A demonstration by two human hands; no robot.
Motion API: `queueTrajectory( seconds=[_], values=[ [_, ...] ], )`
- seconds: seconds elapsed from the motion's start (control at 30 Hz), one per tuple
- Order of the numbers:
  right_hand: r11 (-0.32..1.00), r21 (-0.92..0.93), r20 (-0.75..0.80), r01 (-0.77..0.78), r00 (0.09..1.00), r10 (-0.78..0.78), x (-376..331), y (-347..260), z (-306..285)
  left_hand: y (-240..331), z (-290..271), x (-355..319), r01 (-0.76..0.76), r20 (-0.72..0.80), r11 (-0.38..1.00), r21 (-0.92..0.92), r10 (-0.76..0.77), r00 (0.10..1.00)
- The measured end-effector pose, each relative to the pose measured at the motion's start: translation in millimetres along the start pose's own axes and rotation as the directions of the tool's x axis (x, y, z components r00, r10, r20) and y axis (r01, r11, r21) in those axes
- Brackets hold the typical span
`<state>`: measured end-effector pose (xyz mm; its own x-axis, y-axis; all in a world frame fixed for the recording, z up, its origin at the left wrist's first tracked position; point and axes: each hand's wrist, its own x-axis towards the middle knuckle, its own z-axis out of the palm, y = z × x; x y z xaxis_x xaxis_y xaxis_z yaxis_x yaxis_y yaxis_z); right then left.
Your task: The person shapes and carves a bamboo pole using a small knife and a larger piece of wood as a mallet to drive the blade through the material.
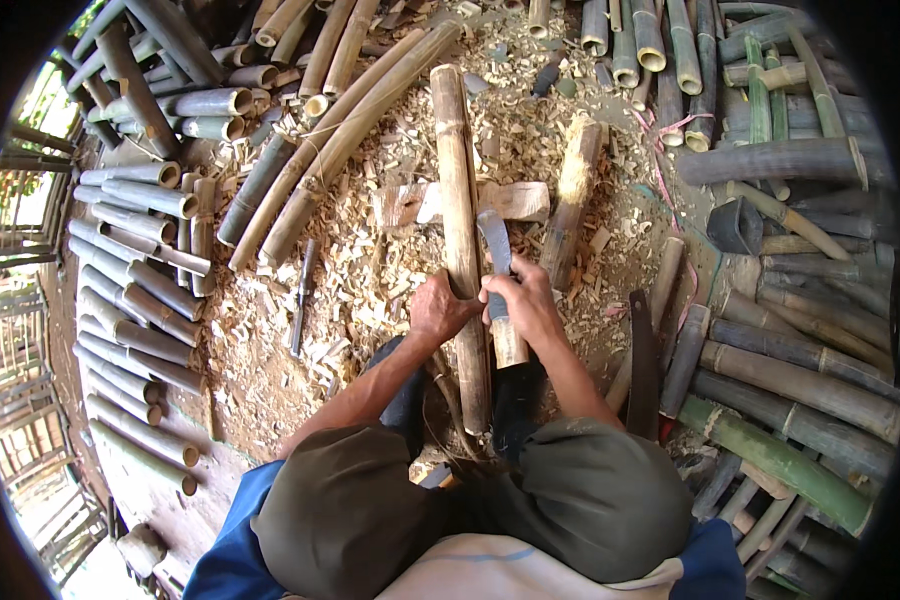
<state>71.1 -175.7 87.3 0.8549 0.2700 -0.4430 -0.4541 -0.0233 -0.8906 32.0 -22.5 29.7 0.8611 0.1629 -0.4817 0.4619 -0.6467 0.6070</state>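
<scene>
A long pale bamboo pole [454, 170] runs lengthwise in front of me, its near end between my knees. My left hand [442, 308] is closed on the pole's left side, its thumb reaching across toward my other hand. Just right of the pole, my right hand [526, 303] grips a machete [495, 242] where its dark blade meets the handle. The hooked tip of the blade points away from me, and the pale wooden handle sticks out toward my lap. Under the pole lies a split wooden block [523, 201].
Wood shavings [370, 290] cover the ground. A partly shaved log [575, 180] lies to the right, near a handsaw [642, 365]. A slim dark tool [304, 298] rests on the left. Stacks of cut bamboo [130, 290] line the left, with more bamboo [800, 380] piled right.
</scene>
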Motion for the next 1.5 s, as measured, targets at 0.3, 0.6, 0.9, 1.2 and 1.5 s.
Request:
queueTrajectory(
  seconds=[0.3,0.6,0.9,1.2,1.5],
  values=[
    [0.984,-0.161,-0.015,0.071,0.997,-0.074,63.7,-30.6,-2.7,-0.4,0.9,-3.2,-0.014,-0.025,0.999,-0.04,0.013,1.0],
    [0.997,-0.077,0.039,-0.019,0.999,0.022,60.7,-50.9,9.0,-35.0,4.2,-26.5,-0.032,0.134,0.999,-0.025,0.035,0.99],
    [0.984,-0.177,-0.036,0.0,0.999,-0.007,61.4,-20.5,8.8,-31.4,12.2,-32.2,-0.048,0.268,0.997,0.065,0.029,0.963],
    [0.936,-0.277,-0.035,-0.216,0.976,0.215,91.3,-70.4,4.4,-25.0,15.7,-29.0,-0.078,0.266,0.997,0.012,0.073,0.961],
    [0.964,-0.257,-0.063,-0.071,0.996,0.056,76.1,-52.3,-3.0,-18.5,8.2,-29.9,-0.018,0.298,0.999,-0.037,0.028,0.954]
  ],
)
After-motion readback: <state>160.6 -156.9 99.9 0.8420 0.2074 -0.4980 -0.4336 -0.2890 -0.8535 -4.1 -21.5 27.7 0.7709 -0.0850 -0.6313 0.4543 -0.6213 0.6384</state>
